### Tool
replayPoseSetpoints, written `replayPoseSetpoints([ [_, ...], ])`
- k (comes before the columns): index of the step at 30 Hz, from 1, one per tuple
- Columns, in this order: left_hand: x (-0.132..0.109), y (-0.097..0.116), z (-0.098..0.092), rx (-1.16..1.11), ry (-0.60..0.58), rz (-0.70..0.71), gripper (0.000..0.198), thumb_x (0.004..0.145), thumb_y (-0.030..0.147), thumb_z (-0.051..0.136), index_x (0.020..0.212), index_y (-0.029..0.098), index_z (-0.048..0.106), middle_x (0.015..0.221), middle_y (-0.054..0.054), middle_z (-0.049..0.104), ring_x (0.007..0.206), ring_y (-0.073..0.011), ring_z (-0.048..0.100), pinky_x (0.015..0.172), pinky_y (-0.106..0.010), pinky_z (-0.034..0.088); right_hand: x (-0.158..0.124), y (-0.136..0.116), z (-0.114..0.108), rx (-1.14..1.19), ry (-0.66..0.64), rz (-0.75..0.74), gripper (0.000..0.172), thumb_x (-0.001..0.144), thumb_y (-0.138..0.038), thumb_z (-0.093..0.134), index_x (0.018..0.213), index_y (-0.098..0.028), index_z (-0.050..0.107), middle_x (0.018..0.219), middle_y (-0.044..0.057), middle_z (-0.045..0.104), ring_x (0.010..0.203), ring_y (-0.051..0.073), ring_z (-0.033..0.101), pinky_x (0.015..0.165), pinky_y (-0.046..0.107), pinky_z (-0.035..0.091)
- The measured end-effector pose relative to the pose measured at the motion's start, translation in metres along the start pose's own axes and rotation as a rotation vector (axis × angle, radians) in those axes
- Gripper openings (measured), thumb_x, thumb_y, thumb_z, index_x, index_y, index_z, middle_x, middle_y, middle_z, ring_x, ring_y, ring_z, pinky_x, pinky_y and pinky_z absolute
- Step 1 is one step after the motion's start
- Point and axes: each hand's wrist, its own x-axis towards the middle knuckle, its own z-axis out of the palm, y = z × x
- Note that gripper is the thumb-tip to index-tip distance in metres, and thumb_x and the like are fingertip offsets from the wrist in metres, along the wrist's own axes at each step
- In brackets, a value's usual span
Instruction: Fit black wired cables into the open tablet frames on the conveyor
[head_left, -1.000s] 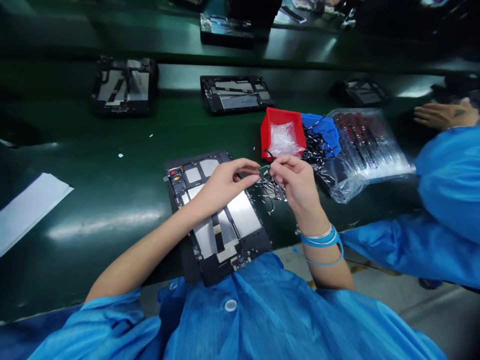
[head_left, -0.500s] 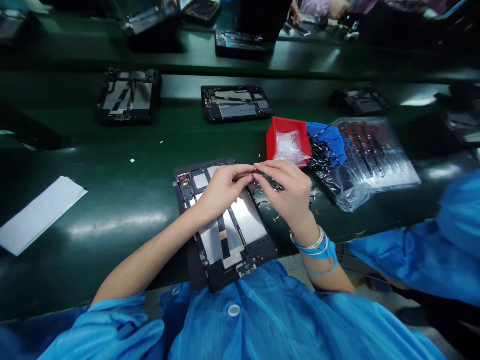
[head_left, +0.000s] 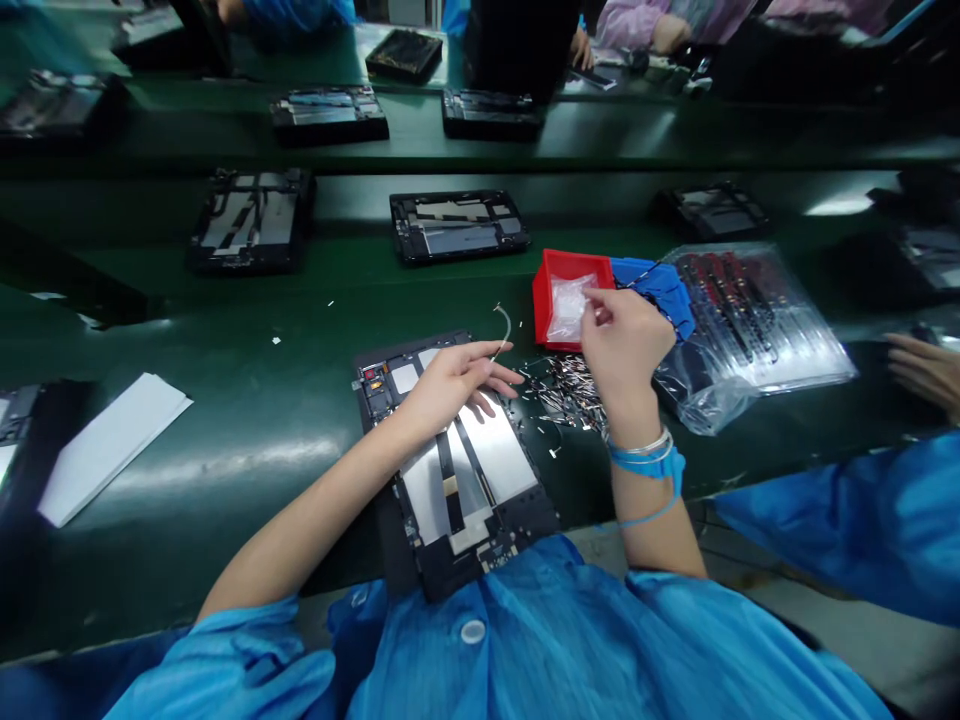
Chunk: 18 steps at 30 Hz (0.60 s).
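An opened tablet chassis (head_left: 480,470) lies in front of me on the green belt. Over its upper end, my left hand (head_left: 450,385) pinches a thin pale cable (head_left: 504,322) that curls up from its fingertips. My right hand (head_left: 622,345) is lifted at the edge of the red bin (head_left: 541,285), fingers pinched together on something small and pale that I cannot make out. Between the two hands lies a loose heap of small cables (head_left: 566,395). A blue band circles my right wrist.
A clear plastic bag of dark parts (head_left: 757,320) and a blue pack (head_left: 664,280) lie right of the bin. Other opened tablets (head_left: 247,225) (head_left: 454,225) rest farther up the belt. White paper (head_left: 112,440) lies at left. A co-worker's hand (head_left: 926,365) and blue sleeve (head_left: 847,520) are at right.
My hands, which were pinching the cable together, have parted. The right hand went up and right to the red bin. The left hand stayed over the tablet with the cable.
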Motion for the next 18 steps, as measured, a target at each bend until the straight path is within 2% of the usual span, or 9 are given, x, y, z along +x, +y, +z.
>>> replayPoseSetpoints([
  [2, 0.001, -0.001, -0.001, -0.066, 0.029, -0.008, 0.046, 0.092, 0.013, 0.044, 0.137, 0.005, 0.047, 0.105, -0.018, 0.072, 0.087, -0.0206, 0.071, 0.054, -0.024, 0.056, -0.001, 0.001, -0.001, 0.014, 0.007, -0.029, 0.025, 0.087, -0.019, 0.051, 0.101, -0.022, 0.072, 0.091, 0.008, 0.074, 0.085, 0.024, 0.067, 0.073, 0.037, 0.051],
  [4, 0.002, -0.002, -0.002, -0.114, 0.034, 0.005, 0.051, 0.093, 0.014, 0.046, 0.143, 0.006, 0.04, 0.103, -0.017, 0.072, 0.087, -0.02, 0.07, 0.057, -0.024, 0.057, -0.011, -0.011, -0.004, 0.163, -0.021, -0.183, 0.021, 0.089, -0.019, 0.053, 0.097, -0.022, 0.072, 0.09, 0.006, 0.075, 0.085, 0.021, 0.067, 0.077, 0.035, 0.052],
  [6, 0.002, -0.003, -0.002, -0.133, 0.015, 0.027, 0.057, 0.092, 0.013, 0.048, 0.147, 0.008, 0.034, 0.099, -0.014, 0.073, 0.079, -0.0175, 0.07, 0.06, -0.024, 0.057, -0.022, -0.027, -0.007, 0.311, -0.076, -0.348, 0.02, 0.091, -0.02, 0.053, 0.089, -0.021, 0.073, 0.084, 0.005, 0.075, 0.079, 0.018, 0.066, 0.074, 0.032, 0.053],
  [8, 0.002, -0.005, -0.003, -0.128, -0.005, 0.043, 0.061, 0.09, 0.01, 0.049, 0.148, 0.011, 0.031, 0.099, -0.011, 0.073, 0.069, -0.0136, 0.069, 0.064, -0.024, 0.057, -0.031, -0.041, -0.008, 0.358, -0.122, -0.441, 0.021, 0.092, -0.019, 0.053, 0.086, -0.02, 0.074, 0.083, 0.005, 0.075, 0.076, 0.018, 0.064, 0.069, 0.031, 0.053],
  [10, 0.001, -0.007, -0.003, -0.102, -0.022, 0.043, 0.068, 0.086, 0.006, 0.049, 0.15, 0.014, 0.029, 0.101, -0.008, 0.072, 0.064, -0.0111, 0.068, 0.067, -0.024, 0.057, -0.035, -0.049, -0.007, 0.344, -0.132, -0.469, 0.022, 0.092, -0.019, 0.052, 0.085, -0.019, 0.074, 0.083, 0.006, 0.075, 0.076, 0.018, 0.062, 0.067, 0.032, 0.053],
  [14, 0.001, -0.011, -0.002, -0.02, -0.029, 0.068, 0.074, 0.083, 0.003, 0.048, 0.152, 0.018, 0.027, 0.097, -0.006, 0.072, 0.066, -0.0126, 0.069, 0.069, -0.026, 0.057, -0.035, -0.052, -0.007, 0.283, -0.118, -0.5, 0.026, 0.091, -0.017, 0.051, 0.078, -0.017, 0.073, 0.08, 0.007, 0.073, 0.073, 0.018, 0.06, 0.063, 0.031, 0.05],
  [16, 0.001, -0.01, -0.002, -0.004, -0.03, 0.071, 0.074, 0.084, 0.003, 0.047, 0.153, 0.018, 0.026, 0.091, -0.005, 0.073, 0.065, -0.0124, 0.069, 0.068, -0.025, 0.056, -0.033, -0.049, -0.007, 0.244, -0.132, -0.51, 0.028, 0.09, -0.016, 0.049, 0.074, -0.018, 0.071, 0.078, 0.007, 0.073, 0.072, 0.018, 0.06, 0.062, 0.03, 0.048],
  [18, 0.001, -0.007, -0.003, -0.038, -0.031, 0.039, 0.075, 0.084, 0.004, 0.047, 0.154, 0.016, 0.021, 0.09, -0.006, 0.073, 0.068, -0.0141, 0.07, 0.064, -0.025, 0.056, -0.027, -0.04, -0.007, 0.213, -0.145, -0.448, 0.027, 0.09, -0.017, 0.049, 0.075, -0.019, 0.071, 0.077, 0.006, 0.072, 0.073, 0.019, 0.061, 0.065, 0.031, 0.049],
])
